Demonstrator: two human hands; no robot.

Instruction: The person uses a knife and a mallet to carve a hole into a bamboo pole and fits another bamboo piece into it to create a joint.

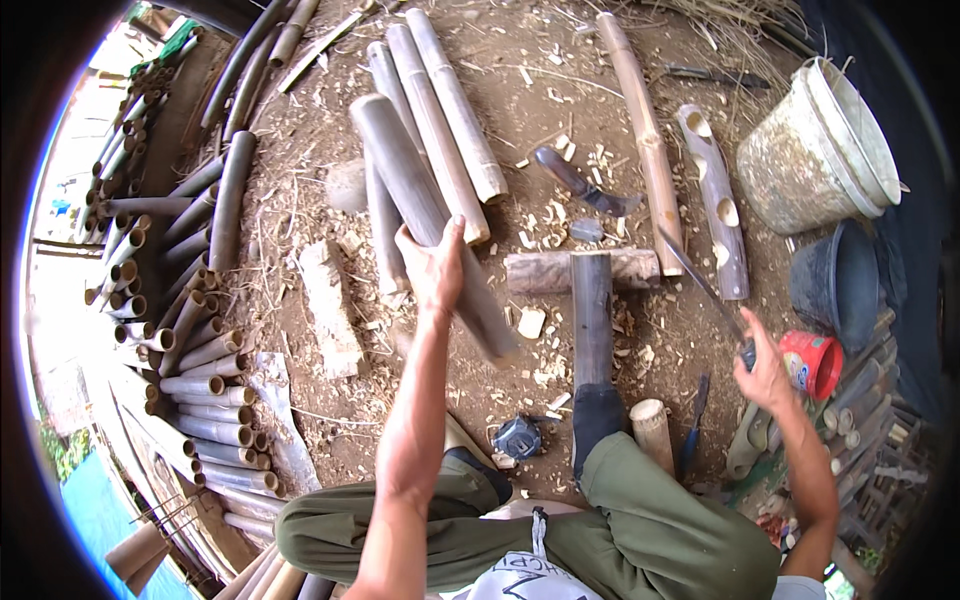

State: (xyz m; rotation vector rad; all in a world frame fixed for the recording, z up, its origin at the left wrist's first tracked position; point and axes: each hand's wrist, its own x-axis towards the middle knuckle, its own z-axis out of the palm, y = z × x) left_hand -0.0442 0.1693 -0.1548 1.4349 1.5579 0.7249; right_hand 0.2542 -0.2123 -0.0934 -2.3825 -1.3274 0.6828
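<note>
My left hand is closed round a thick grey-brown bamboo tube, which is tilted with its far end up to the left. In my right hand is a long, narrow-bladed hand tool, gripped by its dark handle; the blade points away and left, and its exact kind is unclear. Between the hands, another bamboo tube rests on a short log, its near end at my dark-covered foot. A curved knife with a brown handle lies beyond the log.
Several bamboo poles lie ahead, with a notched bamboo piece at the right. Buckets and a red can stand farther right. A tape measure and a chisel-like tool lie near my legs. Bamboo tubes are stacked left.
</note>
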